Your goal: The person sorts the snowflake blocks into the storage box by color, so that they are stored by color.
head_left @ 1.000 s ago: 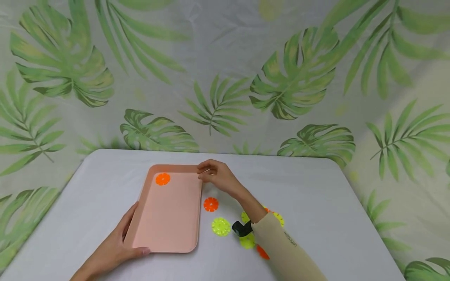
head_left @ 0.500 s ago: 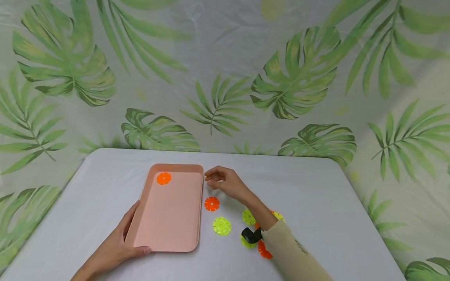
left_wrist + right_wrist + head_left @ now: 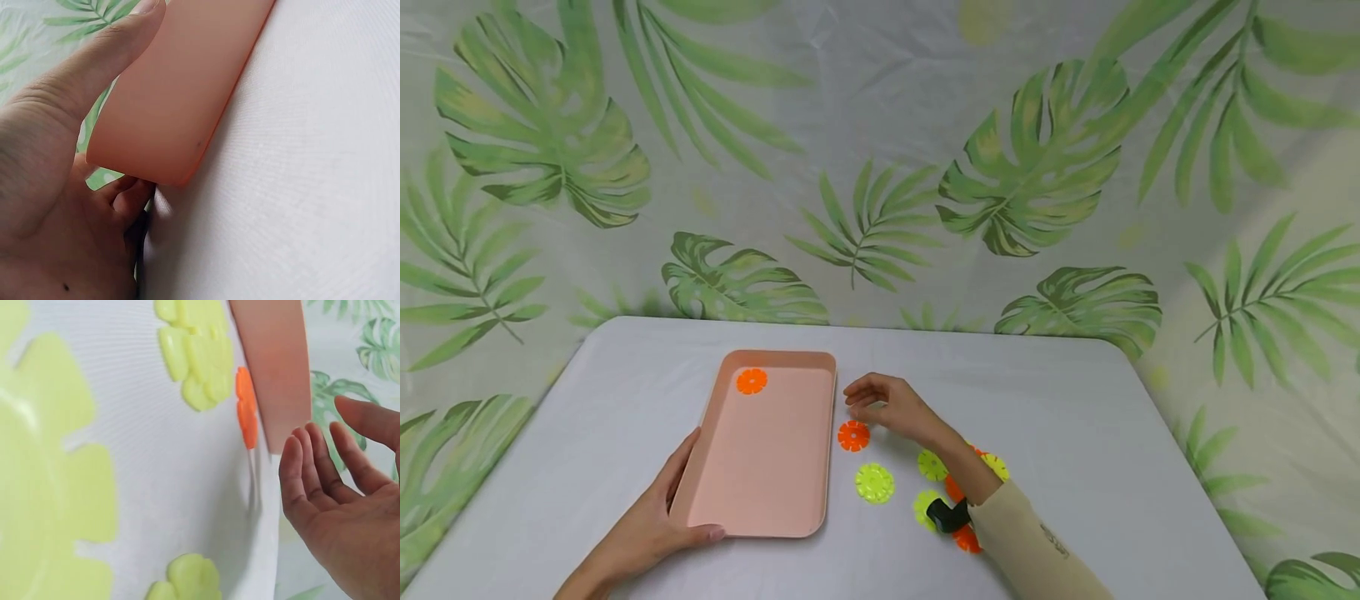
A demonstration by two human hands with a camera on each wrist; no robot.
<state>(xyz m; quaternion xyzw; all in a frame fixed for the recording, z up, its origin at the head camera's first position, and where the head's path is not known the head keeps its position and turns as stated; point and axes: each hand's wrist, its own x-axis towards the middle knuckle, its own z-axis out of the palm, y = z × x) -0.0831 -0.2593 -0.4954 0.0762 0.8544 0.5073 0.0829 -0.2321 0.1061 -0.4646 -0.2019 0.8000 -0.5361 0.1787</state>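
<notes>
Left grip [image 3: 643,521] holds the near left corner of a pink tray [image 3: 760,467]; right grip [image 3: 895,408] is relaxed, fingers loosely bent and unoccupied. Through the head view I see the tray, smooth, shallow and round-cornered, on a white-covered desk [image 3: 1075,417] before leaf-printed cloth [image 3: 865,83]. I count one orange slotted disc [image 3: 752,382] inside it, toward the far left corner, and a second orange disc [image 3: 853,436] on the desk just right of it, near the right fingers. One yellow-green disc [image 3: 875,483] shows nearer me; under the right forearm lie at least three more yellow-green and some orange, partly hidden, so I can't total them.

My left wrist view adds the tray's smooth outer wall with a small dark speck, the thumb over it and fingers behind the corner.

From the right wrist view, I get the open palm and overlapping yellow-green petals, a stacking unclear from above; the tray's wall hides its inside there.
</notes>
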